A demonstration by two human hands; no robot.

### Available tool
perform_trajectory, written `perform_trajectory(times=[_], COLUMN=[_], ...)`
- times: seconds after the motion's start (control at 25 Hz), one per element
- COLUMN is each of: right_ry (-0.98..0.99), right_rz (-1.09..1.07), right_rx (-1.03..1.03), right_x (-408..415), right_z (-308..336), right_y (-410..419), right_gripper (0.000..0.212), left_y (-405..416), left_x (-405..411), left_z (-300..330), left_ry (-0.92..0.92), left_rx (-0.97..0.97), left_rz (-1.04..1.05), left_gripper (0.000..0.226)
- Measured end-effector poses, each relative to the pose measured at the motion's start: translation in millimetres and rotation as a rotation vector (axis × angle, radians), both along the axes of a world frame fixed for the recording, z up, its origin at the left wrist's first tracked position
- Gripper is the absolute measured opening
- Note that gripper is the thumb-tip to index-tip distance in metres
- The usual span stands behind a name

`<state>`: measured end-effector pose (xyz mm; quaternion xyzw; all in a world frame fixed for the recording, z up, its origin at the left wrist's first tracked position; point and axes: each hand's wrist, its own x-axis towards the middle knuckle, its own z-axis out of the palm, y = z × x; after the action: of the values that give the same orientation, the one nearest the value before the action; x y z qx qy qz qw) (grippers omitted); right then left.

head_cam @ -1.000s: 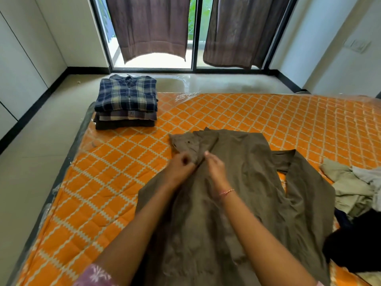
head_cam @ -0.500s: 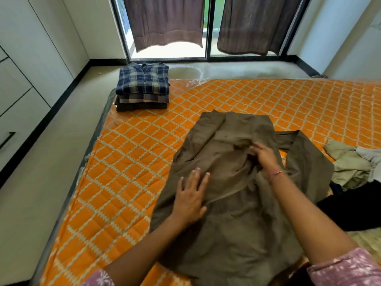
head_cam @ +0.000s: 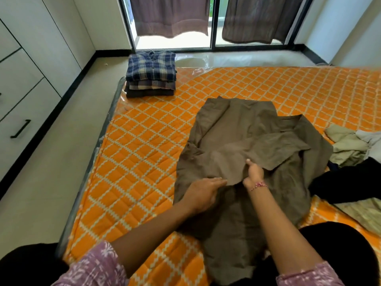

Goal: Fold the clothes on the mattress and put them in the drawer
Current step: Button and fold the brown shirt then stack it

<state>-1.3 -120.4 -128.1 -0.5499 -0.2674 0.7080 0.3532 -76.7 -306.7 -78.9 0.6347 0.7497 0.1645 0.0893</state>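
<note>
I see the brown shirt [head_cam: 243, 149] spread across the middle of the orange mattress [head_cam: 144, 141], reaching down to its near edge. Half a second ago my left hand [head_cam: 203, 193] lay flat on the cloth with fingers spread; now it sits lower and nearer the right one, fingers straight and together, pressing along the edge of a folded flap. My right hand [head_cam: 254, 174] was out toward the right side of the shirt before; it has come in to the middle and now pinches that flap's edge, thumb up, fingers curled under the fabric. The two hands are close, almost touching. The flap itself is new: a part of the shirt from the right side now lies drawn across the front, its lower edge running between my hands.

The stack of folded shirts [head_cam: 151, 76], a blue plaid one on top, sits at the far left corner of the mattress as before. At the right edge lies the pile of unfolded clothes [head_cam: 350, 145], pale khaki pieces with a black garment [head_cam: 348, 182] nearer me, unchanged. The view has shifted so more of the white drawers [head_cam: 22, 112] along the left wall shows, with a black handle [head_cam: 20, 129].
</note>
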Motion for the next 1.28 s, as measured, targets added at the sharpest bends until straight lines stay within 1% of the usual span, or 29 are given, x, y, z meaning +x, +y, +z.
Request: perform_trajectory(times=[0.04,0.08,0.12,0.16,0.2,0.24,0.28,0.32,0.36,0.44,0.48,0.56,0.6,0.64,0.68,0.72,0.76,0.8,0.84,0.88,0.92,0.96,1.0,1.04,1.08,1.12,1.16,1.2,1.28], right_ry=[0.038,0.046,0.042,0.054,0.055,0.053,0.094,0.118,0.101,-0.016,-0.088,-0.129,-0.126,-0.133,-0.158,-0.213,-0.367,-0.649,-0.928,-1.108,-1.215,-1.294,-1.342,-1.353,-1.346,-1.314,-1.278,-1.253,-1.248], right_rz=[-0.089,-0.198,-0.280,-0.276,-0.242,-0.227,-0.254,-0.259,-0.266,-0.287,-0.323,-0.363,-0.380,-0.400,-0.407,-0.419,-0.403,-0.325,-0.206,-0.047,0.143,0.367,0.599,0.803,0.963,1.071,1.140,1.162,1.119], right_rx=[0.024,0.046,0.067,0.079,0.076,0.064,0.019,-0.001,-0.016,-0.049,-0.053,-0.078,-0.086,-0.086,-0.063,-0.045,0.007,0.116,0.281,0.483,0.678,0.855,0.980,1.015,0.998,0.938,0.870,0.845,0.893], right_x=[4,18,32,45,55,63,69,72,74,75,82,89,92,92,91,89,87,83,77,69,60,50,41,38,37,37,39,37,30], right_z=[14,11,10,4,-1,-11,-38,-56,-48,11,18,36,38,41,45,46,45,44,42,37,30,21,11,3,-3,-8,-14,-19,-32], right_y=[5,17,25,33,33,37,49,59,56,29,27,16,14,7,1,-4,-10,-19,-29,-40,-50,-56,-59,-61,-59,-59,-63,-68,-89], right_gripper=[0.036,0.036,0.035,0.034,0.033,0.032,0.033,0.034,0.036,0.040,0.040,0.028,0.021,0.018,0.019,0.026,0.037,0.048,0.056,0.061,0.063,0.062,0.062,0.064,0.068,0.073,0.078,0.085,0.101], left_y=[-4,-12,-20,-28,-35,-41,-47,-50,-53,-60,-64,-71,-70,-68,-64,-57,-49,-38,-27,-13,1,15,26,33,36,36,31,26,6], left_x=[4,5,4,-1,-6,-9,-7,-4,2,17,24,32,30,26,17,6,-5,-15,-22,-26,-28,-29,-29,-29,-29,-29,-27,-27,-30], left_z=[-7,-13,-19,-25,-30,-31,-30,-31,-30,-36,-39,-42,-40,-34,-29,-27,-27,-28,-31,-35,-39,-42,-44,-46,-47,-50,-51,-53,-56], left_ry=[0.069,0.136,0.220,0.244,0.235,0.163,0.096,0.087,0.104,0.153,0.175,0.180,0.122,0.026,-0.089,-0.199,-0.274,-0.336,-0.450,-0.599,-0.723,-0.798,-0.828,-0.832,-0.823,-0.810,-0.782,-0.731,-0.589], left_rx=[-0.008,-0.076,-0.124,-0.195,-0.263,-0.361,-0.436,-0.452,-0.440,-0.421,-0.443,-0.583,-0.687,-0.760,-0.734,-0.590,-0.388,-0.225,-0.144,-0.127,-0.132,-0.128,-0.119,-0.102,-0.083,-0.053,-0.022,0.021,0.108], left_rz=[-0.021,-0.009,0.046,0.105,0.160,0.229,0.286,0.295,0.266,0.148,0.089,-0.025,-0.073,-0.100,-0.072,0.033,0.221,0.429,0.615,0.749,0.838,0.899,0.940,0.970,0.995,1.013,1.027,1.033,1.019], left_gripper=[0.054,0.063,0.075,0.085,0.087,0.085,0.081,0.078,0.075,0.075,0.072,0.064,0.066,0.067,0.065,0.057,0.048,0.042,0.042,0.044,0.044,0.040,0.035,0.030,0.024,0.018,0.016,0.018,0.025])
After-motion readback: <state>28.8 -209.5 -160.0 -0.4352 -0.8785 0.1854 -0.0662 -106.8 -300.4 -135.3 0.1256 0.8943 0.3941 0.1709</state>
